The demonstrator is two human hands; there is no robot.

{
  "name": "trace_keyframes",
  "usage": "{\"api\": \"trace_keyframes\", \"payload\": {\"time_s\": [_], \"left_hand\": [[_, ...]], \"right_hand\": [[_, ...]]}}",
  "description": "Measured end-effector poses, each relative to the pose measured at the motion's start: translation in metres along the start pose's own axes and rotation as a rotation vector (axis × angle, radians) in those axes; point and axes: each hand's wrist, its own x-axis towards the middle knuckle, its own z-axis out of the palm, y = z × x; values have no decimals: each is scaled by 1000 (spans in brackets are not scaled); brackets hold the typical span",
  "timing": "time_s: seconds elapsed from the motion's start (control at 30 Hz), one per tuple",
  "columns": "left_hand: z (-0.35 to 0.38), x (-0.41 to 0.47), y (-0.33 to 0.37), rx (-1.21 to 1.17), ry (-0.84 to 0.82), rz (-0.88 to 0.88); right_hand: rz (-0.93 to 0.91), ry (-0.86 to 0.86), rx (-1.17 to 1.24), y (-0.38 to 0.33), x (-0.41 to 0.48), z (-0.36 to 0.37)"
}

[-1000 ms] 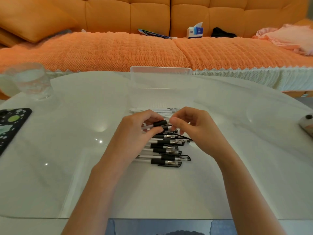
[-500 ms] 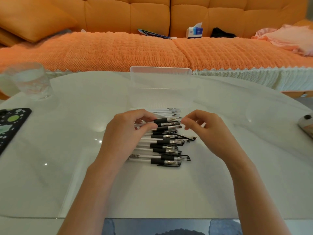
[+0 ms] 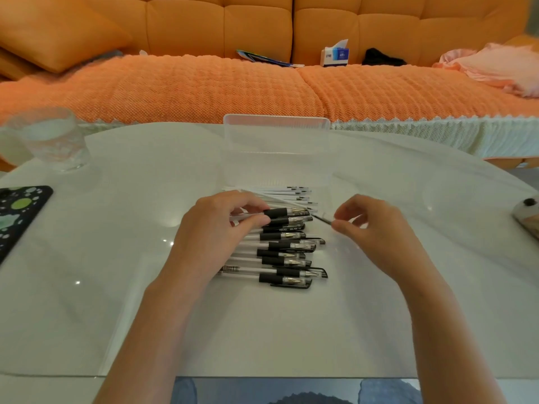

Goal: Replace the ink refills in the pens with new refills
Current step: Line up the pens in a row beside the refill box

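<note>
Pens [image 3: 280,252] lie piled on the table [image 3: 116,258]; the left hand [image 3: 215,228] grips the pen [image 3: 287,212] at the pile's twelve o'clock. Right hand [image 3: 370,228], at three o'clock, pinches a thin dark piece [image 3: 326,220] at its tip: best pulled straight, barrel steady.

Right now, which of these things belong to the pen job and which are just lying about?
Job: pens, refills, probably the box. The left hand grips one pen; the right hand pinches what looks like a cap.
Lying about: glass, phone, tissue box, cushion, pink cloth.
</note>
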Motion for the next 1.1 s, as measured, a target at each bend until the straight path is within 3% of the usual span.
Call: {"api": "trace_keyframes", "payload": {"time_s": [0.1, 0.2, 0.67, 0.9, 1.1], "left_hand": [[-1, 0, 0, 0, 2, -7], [-1, 0, 1, -1, -1, -7], [-2, 0, 0, -3, 15, -11], [6, 0, 3, 18, -20, 24], [7, 1, 2, 46, 43, 27]], "right_hand": [[-39, -3, 279, -3, 1, -9], [-99, -75, 378, -11, -1, -6], [-124, -34, 414, -13, 2, -2], [-154, -94, 438, -23, 0, 8], [-148, -93, 522, -26, 4, 17]]}}
